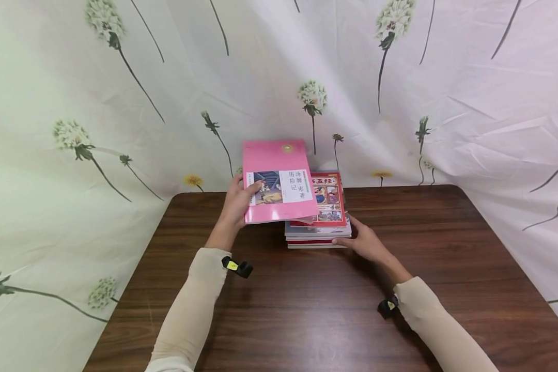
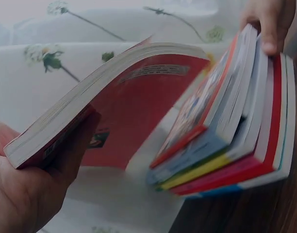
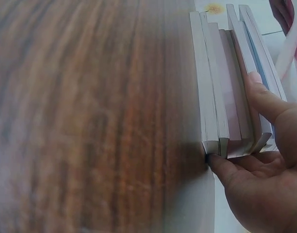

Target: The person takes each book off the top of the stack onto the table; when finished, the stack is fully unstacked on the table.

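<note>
My left hand (image 1: pixel 236 202) grips a pink paperback book (image 1: pixel 279 155) by its left edge, with the thumb on the illustrated cover. The book is raised and overlaps a stack of books (image 1: pixel 313 238) in the head view. In the left wrist view its back cover (image 2: pixel 143 107) bends away from the thick page block. On top of the stack lies a red comic-style book (image 1: pixel 332 217). My right hand (image 1: pixel 367 242) holds the stack at its front right corner, the thumb along the front edges and the other fingers round the right side.
The stack stands near the back of a dark brown wooden table (image 1: pixel 279 315). Behind the table hangs a white cloth (image 1: pixel 260 88) printed with dandelions. Each wrist wears a black strap, the left strap (image 1: pixel 237 266) and the right strap (image 1: pixel 388 307).
</note>
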Motion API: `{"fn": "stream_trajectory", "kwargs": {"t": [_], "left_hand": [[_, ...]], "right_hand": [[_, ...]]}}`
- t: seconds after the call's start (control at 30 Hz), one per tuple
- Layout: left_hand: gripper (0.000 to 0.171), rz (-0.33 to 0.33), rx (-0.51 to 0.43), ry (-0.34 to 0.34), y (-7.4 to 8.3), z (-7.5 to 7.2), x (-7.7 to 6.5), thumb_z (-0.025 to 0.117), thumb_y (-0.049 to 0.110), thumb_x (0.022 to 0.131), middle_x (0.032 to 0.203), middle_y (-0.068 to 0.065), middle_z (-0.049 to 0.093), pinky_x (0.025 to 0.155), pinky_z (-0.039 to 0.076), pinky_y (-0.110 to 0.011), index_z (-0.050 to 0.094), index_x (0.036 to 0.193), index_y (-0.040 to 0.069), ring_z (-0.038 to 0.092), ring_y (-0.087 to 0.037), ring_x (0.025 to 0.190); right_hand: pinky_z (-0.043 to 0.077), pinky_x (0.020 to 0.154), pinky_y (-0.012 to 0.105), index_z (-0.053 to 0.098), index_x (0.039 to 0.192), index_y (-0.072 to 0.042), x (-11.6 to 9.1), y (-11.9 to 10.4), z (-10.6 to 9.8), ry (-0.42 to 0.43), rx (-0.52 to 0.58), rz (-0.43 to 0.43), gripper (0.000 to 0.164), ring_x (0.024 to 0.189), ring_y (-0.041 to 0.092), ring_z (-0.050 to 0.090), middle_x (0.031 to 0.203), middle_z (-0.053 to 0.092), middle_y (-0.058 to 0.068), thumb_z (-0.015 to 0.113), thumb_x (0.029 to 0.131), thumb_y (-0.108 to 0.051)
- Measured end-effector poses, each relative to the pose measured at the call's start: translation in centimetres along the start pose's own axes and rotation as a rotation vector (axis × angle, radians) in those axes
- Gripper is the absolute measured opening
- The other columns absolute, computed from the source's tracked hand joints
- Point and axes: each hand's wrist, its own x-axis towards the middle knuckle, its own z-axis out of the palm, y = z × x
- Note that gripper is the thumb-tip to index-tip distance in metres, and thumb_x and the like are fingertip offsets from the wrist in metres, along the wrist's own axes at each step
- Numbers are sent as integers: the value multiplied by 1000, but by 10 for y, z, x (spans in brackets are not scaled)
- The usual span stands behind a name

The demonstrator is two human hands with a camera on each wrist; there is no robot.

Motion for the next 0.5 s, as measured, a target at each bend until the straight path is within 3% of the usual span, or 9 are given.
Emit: {"fn": "stream_trajectory", "kwargs": {"t": [0.27, 0.5], "left_hand": [[73, -52, 81, 66, 8, -38, -6, 68, 30, 106, 128, -8, 62, 77, 67, -32, 29, 165, 16, 76, -13, 93], [84, -30, 56, 79, 13, -63, -8, 80, 32, 97, 117, -3, 69, 75, 67, -31, 32, 165, 16, 78, -11, 89]], "right_hand": [[47, 117, 61, 22, 170, -4, 0, 2, 1, -6, 5, 0, 101, 131, 35, 60, 149, 61, 23, 81, 96, -39], [46, 118, 62, 23, 170, -5, 1, 3, 0, 0, 3, 6, 101, 130, 34, 60, 148, 62, 22, 81, 96, -41]]}}
